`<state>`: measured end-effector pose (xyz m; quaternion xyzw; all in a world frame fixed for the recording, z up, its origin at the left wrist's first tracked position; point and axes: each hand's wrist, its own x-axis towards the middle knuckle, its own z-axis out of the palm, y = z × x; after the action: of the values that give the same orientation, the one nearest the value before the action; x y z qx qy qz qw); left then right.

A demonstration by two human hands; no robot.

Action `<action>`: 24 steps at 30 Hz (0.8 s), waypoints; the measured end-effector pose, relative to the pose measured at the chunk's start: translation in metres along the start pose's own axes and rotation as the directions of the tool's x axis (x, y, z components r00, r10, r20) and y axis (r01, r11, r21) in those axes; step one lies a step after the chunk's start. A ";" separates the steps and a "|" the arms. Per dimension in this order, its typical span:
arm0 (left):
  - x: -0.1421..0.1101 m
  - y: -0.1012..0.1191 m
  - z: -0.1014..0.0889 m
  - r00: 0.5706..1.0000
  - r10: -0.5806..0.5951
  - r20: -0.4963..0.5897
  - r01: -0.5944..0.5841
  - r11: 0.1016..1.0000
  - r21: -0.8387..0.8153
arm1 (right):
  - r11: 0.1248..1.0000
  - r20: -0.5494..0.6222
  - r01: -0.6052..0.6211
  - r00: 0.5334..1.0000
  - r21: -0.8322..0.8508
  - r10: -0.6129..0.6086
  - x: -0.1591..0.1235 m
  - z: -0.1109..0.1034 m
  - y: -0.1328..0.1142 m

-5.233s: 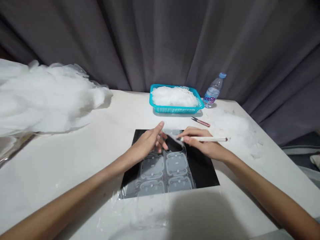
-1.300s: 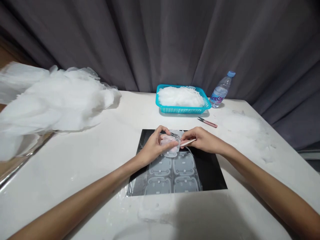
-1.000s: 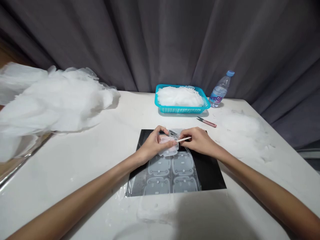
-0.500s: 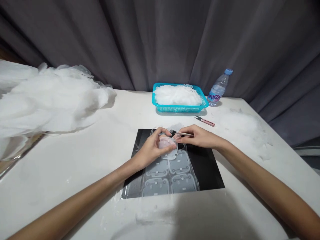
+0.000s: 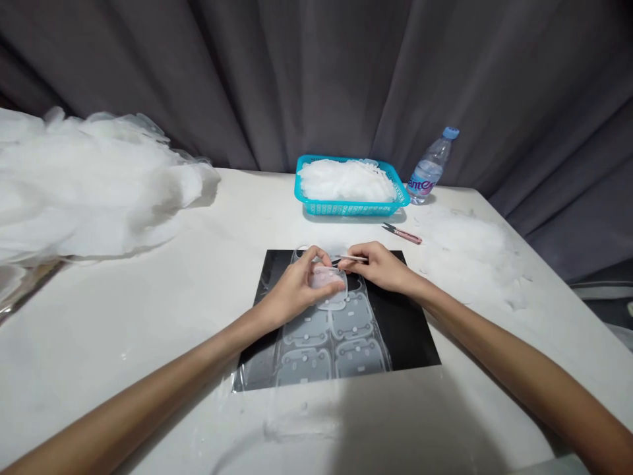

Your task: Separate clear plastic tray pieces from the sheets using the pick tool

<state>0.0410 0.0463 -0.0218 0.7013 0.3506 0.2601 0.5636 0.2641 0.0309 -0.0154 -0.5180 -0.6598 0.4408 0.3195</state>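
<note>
In the head view, mid-frame, the left hand, half-curled, is pinching a translucent piece; the right hand is tightly gripping a slim pale tool near its upper right edge. The tool seems to be working that edge, calling next for steadiness. Its tip is proving hard to discern; the upper-left white heap is running out of frame.

A dark grey curtain is hung behind the white table. Near the far edge, a turquoise basket is filled with white pieces; a blue-capped bottle is placed just right of it. Pink-handled snips are laid in front. Translucent scraps are spread at right; a large white heap is piled at left.
</note>
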 end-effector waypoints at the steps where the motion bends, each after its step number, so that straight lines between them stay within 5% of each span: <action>1: 0.001 0.000 0.000 1.000 -0.005 0.004 0.005 1.000 -0.022 | 0.999 -0.015 0.025 1.000 -0.035 -0.026 0.000 0.000 0.000; 9: -0.005 0.005 0.001 0.998 0.001 -0.065 -0.004 0.999 -0.053 | 0.997 0.208 0.042 0.977 0.062 -0.054 -0.008 -0.023 -0.025; 17: -0.008 -0.001 0.003 0.997 0.046 -0.067 -0.048 0.999 -0.026 | 0.994 0.215 0.094 0.971 0.050 -0.102 -0.012 -0.025 -0.024; 21: -0.007 0.001 0.004 0.999 0.020 -0.039 -0.022 0.999 -0.034 | 0.972 0.180 0.186 0.971 -0.142 -0.160 -0.013 -0.021 -0.019; 24: -0.008 0.003 0.005 0.999 0.012 0.051 -0.010 0.999 -0.033 | 0.862 -0.025 0.138 0.985 -0.487 -0.172 -0.009 -0.015 -0.007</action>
<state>0.0402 0.0367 -0.0199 0.7002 0.3279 0.2510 0.5823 0.2772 0.0253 -0.0025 -0.5413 -0.7771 0.2170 0.2366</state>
